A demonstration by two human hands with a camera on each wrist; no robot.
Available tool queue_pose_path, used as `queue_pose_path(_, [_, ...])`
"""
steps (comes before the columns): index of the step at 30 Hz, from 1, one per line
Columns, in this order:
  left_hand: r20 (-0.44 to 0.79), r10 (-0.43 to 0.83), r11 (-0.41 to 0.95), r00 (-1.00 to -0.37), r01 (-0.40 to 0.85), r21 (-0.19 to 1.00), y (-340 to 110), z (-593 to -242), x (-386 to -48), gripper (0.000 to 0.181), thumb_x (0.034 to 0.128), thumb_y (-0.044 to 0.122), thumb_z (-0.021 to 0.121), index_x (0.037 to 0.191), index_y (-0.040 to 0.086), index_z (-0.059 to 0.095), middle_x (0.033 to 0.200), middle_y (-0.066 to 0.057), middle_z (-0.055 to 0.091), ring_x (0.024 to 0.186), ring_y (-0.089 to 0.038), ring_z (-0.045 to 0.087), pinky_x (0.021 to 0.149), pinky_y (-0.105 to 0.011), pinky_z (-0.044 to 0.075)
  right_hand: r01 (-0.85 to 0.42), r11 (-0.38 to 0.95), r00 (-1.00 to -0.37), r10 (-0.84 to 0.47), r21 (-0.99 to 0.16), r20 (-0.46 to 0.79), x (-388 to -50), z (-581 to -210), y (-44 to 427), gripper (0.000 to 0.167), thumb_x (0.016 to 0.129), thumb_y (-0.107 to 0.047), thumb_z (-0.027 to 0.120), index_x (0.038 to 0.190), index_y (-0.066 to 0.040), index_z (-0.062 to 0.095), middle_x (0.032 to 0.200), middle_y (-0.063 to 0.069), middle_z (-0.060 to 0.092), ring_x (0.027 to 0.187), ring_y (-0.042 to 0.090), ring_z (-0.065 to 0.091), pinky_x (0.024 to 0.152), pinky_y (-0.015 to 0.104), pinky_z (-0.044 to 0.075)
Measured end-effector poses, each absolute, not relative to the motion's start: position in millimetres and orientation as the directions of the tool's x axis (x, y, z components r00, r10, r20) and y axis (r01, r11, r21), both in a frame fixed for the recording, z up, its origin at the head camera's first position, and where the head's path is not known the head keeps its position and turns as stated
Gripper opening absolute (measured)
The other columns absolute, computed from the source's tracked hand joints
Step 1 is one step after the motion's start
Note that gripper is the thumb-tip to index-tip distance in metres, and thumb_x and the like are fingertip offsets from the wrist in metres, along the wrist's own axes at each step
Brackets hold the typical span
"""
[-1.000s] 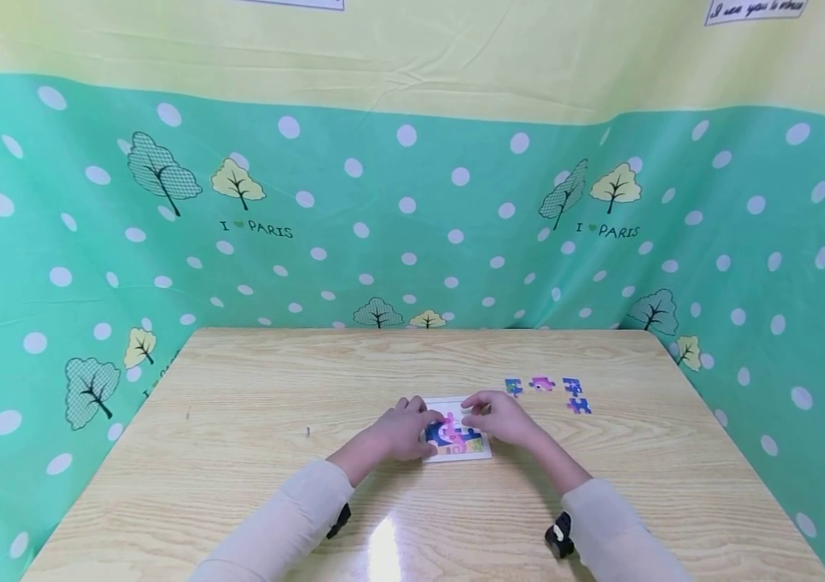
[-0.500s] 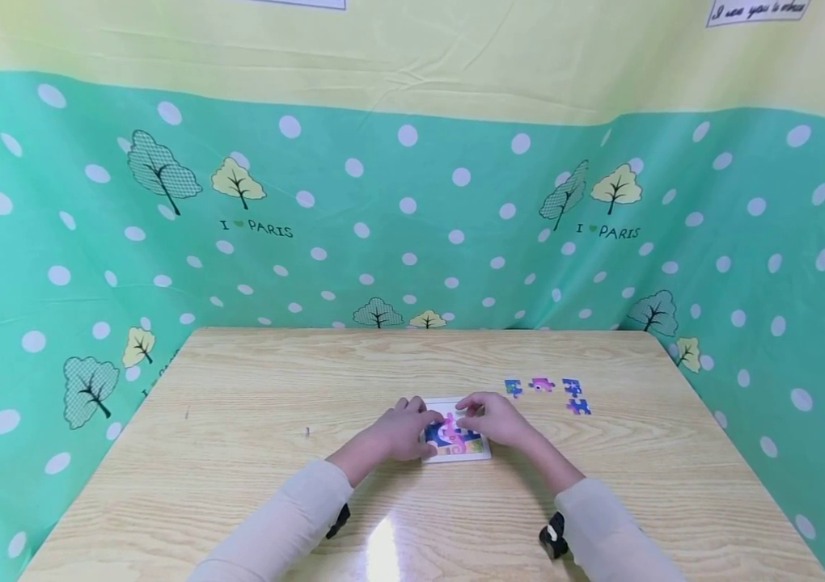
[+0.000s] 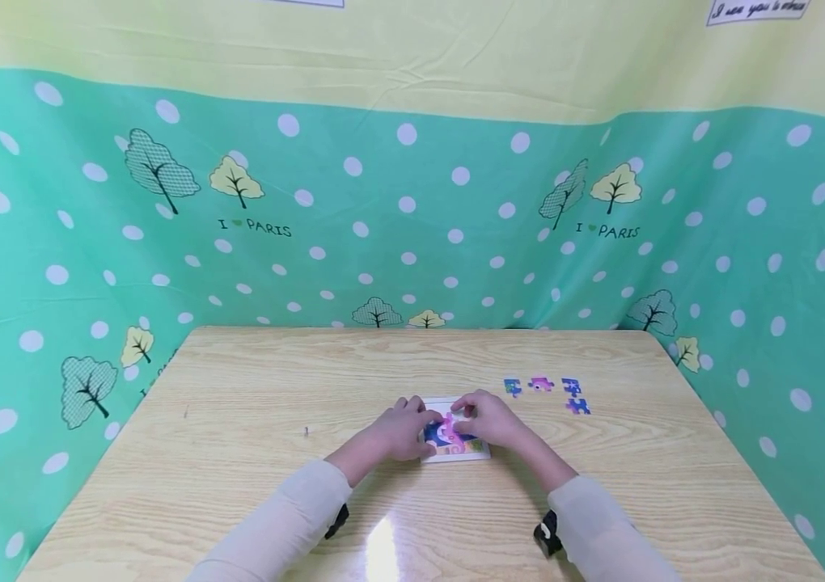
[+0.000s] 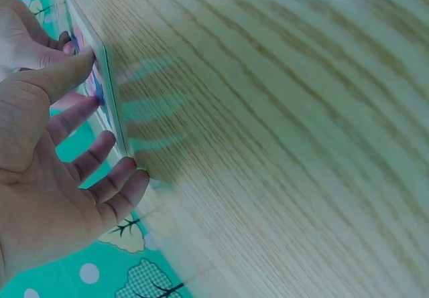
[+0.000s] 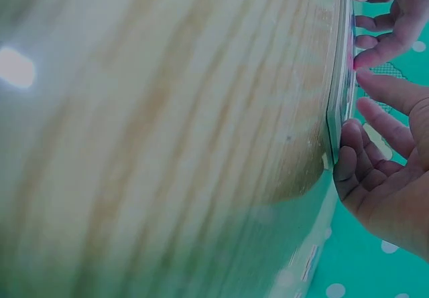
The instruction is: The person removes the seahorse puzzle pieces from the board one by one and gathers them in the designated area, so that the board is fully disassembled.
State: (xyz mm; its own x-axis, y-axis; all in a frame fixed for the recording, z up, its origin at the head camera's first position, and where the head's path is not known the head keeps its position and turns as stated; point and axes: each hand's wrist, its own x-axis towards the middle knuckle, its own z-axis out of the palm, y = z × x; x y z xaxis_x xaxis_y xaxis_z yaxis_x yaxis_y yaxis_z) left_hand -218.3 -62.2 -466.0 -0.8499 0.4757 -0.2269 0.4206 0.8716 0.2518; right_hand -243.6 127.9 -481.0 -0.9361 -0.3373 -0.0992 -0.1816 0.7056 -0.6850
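Note:
A small jigsaw puzzle [image 3: 449, 437] with a pink figure on blue lies in a white frame [image 3: 456, 458] on the table. My left hand [image 3: 401, 432] rests on the frame's left side; its thumb touches the puzzle face, and the left wrist view shows its fingers spread along the edge. Over the puzzle's right half is my right hand [image 3: 492, 419], thumb and fingertips on or just above the pieces. In the right wrist view, thumb and forefinger of the right hand [image 5: 395, 171] stand apart, other fingers bent at the frame's edge. Part of the puzzle is hidden beneath both hands.
Beyond the right hand lie several loose puzzle pieces, among them a green-blue piece [image 3: 513, 387], a pink piece [image 3: 541, 385] and a blue piece [image 3: 577, 406]. A tiny scrap [image 3: 306, 432] lies left on the wooden table [image 3: 274, 372]. A green dotted curtain [image 3: 412, 218] stands behind.
My right hand has shifted slightly left across the puzzle, its forearm following. The left hand, frame and loose pieces have stayed in place.

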Motion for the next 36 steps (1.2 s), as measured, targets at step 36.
queue_pose_path(36, [-0.182, 0.488, 0.858, -0.854, 0.429, 0.283, -64.9, -470.5, -219.6, 0.053, 0.0814, 0.04, 0.068, 0.128, 0.019, 0.055, 0.12, -0.004, 0.051, 0.107, -0.02, 0.046, 0.088, -0.039, 0.045, -0.195, 0.761, -0.908, -0.379, -0.619, -0.179, -247.1, -479.5, 126.6, 0.03, 0.079, -0.018, 0.074, 0.107, -0.014, 0.068, 0.089, 0.004, 0.051, 0.078, 0.016, 0.047, 0.066, 0.028, 0.041])
